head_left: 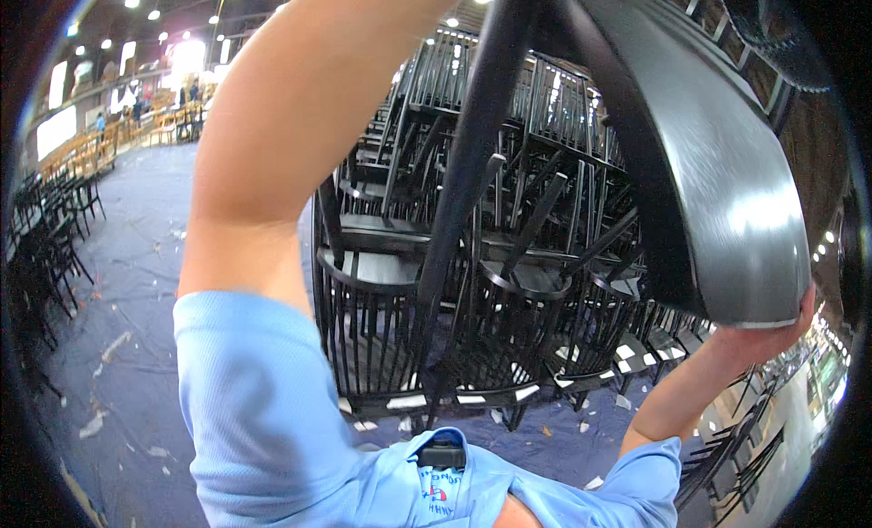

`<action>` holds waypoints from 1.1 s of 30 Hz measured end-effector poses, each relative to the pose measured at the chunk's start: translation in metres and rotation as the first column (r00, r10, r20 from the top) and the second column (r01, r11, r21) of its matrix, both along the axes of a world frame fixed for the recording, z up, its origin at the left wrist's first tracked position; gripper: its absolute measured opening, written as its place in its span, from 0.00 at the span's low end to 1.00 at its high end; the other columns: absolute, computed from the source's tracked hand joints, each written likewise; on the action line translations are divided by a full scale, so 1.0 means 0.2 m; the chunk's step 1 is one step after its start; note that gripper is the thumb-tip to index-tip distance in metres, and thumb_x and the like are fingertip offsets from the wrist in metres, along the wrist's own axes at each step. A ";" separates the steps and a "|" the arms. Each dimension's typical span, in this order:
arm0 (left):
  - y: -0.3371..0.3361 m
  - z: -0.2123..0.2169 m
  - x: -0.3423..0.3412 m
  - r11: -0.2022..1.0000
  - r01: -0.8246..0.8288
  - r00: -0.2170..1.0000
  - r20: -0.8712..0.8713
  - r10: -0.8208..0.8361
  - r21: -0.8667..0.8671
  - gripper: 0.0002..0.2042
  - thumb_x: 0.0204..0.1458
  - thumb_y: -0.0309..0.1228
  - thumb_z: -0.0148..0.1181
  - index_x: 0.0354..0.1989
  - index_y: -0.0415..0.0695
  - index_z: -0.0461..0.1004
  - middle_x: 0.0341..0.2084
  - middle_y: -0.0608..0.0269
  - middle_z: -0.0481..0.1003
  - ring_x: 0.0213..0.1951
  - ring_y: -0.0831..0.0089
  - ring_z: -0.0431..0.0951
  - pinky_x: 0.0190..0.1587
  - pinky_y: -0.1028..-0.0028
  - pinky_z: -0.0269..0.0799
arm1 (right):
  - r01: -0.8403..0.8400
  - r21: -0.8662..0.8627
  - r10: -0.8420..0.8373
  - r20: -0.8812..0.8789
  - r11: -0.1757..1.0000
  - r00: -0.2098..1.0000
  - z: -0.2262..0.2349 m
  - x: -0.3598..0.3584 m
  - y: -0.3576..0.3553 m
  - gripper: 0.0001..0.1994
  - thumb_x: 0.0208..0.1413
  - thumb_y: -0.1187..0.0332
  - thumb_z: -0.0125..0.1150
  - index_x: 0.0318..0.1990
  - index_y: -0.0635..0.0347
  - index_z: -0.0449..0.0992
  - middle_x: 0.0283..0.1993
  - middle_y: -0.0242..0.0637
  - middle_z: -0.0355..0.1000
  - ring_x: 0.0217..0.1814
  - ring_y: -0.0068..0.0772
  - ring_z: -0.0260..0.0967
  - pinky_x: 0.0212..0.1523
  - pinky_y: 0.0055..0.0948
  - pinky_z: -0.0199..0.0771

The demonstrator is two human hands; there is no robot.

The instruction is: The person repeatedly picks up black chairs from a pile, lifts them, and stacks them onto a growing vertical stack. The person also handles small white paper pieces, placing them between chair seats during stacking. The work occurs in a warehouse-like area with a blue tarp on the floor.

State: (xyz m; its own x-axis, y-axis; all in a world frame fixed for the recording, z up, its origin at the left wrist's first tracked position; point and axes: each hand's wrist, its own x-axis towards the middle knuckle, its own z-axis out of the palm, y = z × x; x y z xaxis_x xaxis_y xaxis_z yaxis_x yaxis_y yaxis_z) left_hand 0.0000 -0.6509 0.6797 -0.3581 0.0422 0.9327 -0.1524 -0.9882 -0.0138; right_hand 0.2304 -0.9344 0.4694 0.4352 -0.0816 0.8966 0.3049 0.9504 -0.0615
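A glossy black chair (740, 192) is raised high at the upper right, its broad curved seat tilted. One of its dark legs (472, 119) slants down across the middle of the view. My right hand (779, 339) grips the lower edge of the seat at the far right; most of its fingers are behind that edge. My left arm (272, 119) reaches up past the top of the picture, so the left hand cannot be seen. Behind the raised chair, black spindle-back chairs (377, 346) stand stacked, several with legs pointing up.
Blue sheeting (136, 283) covers the floor, with white scraps (94, 423) scattered on it. More dark chairs (54, 219) line the left side. Light wooden chairs (163, 126) and a few people are far back at the left. Dark chairs (740, 460) also stand at the lower right.
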 end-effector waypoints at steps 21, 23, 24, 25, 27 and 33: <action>1.25 -0.49 0.38 0.816 0.267 0.855 -0.264 -0.446 -0.513 0.08 0.50 0.20 0.58 0.39 0.39 0.72 0.18 0.59 0.73 0.18 0.69 0.75 0.22 0.70 0.73 | -0.412 -0.131 0.382 -0.203 0.902 0.901 -0.13 0.20 1.22 0.21 0.58 0.60 0.55 0.53 0.65 0.75 0.54 0.42 0.76 0.59 0.42 0.72 0.60 0.43 0.69; 1.29 -0.56 0.42 0.799 0.243 0.840 -0.293 -0.457 -0.549 0.14 0.52 0.22 0.60 0.48 0.36 0.72 0.24 0.53 0.76 0.24 0.64 0.79 0.30 0.68 0.77 | -0.431 -0.180 0.385 -0.240 0.884 0.891 -0.18 0.27 1.26 0.21 0.58 0.57 0.56 0.55 0.61 0.74 0.55 0.38 0.75 0.58 0.39 0.71 0.58 0.42 0.71; 1.42 -0.59 0.45 0.826 0.204 0.850 -0.324 -0.416 -0.526 0.12 0.52 0.24 0.62 0.43 0.36 0.73 0.23 0.55 0.76 0.23 0.67 0.79 0.28 0.69 0.77 | -0.463 -0.203 0.412 -0.248 0.863 0.877 -0.20 0.30 1.29 0.22 0.58 0.57 0.56 0.55 0.60 0.74 0.55 0.37 0.75 0.58 0.38 0.71 0.57 0.42 0.71; 1.61 -0.59 0.49 0.852 0.165 0.857 -0.354 -0.373 -0.498 0.10 0.51 0.27 0.64 0.39 0.36 0.73 0.22 0.57 0.76 0.22 0.70 0.79 0.25 0.70 0.76 | -0.493 -0.222 0.438 -0.254 0.841 0.862 -0.20 0.32 1.31 0.22 0.58 0.57 0.56 0.55 0.59 0.74 0.55 0.36 0.75 0.58 0.38 0.71 0.57 0.42 0.71; 1.70 -0.64 0.56 0.879 0.055 0.859 -0.426 -0.283 -0.473 0.11 0.52 0.30 0.66 0.36 0.38 0.71 0.21 0.61 0.74 0.20 0.74 0.77 0.21 0.73 0.75 | -0.611 -0.194 0.562 -0.257 0.767 0.786 -0.26 0.43 1.37 0.22 0.60 0.59 0.55 0.57 0.64 0.72 0.58 0.39 0.74 0.61 0.39 0.69 0.63 0.43 0.67; 1.73 -0.78 0.76 0.801 0.082 0.862 -0.360 -0.356 -0.594 0.10 0.49 0.28 0.67 0.35 0.37 0.73 0.22 0.59 0.75 0.18 0.73 0.77 0.19 0.72 0.76 | -0.532 -0.269 0.432 -0.352 0.803 0.830 -0.30 0.61 1.50 0.20 0.59 0.57 0.57 0.54 0.58 0.73 0.52 0.33 0.76 0.55 0.34 0.73 0.56 0.40 0.72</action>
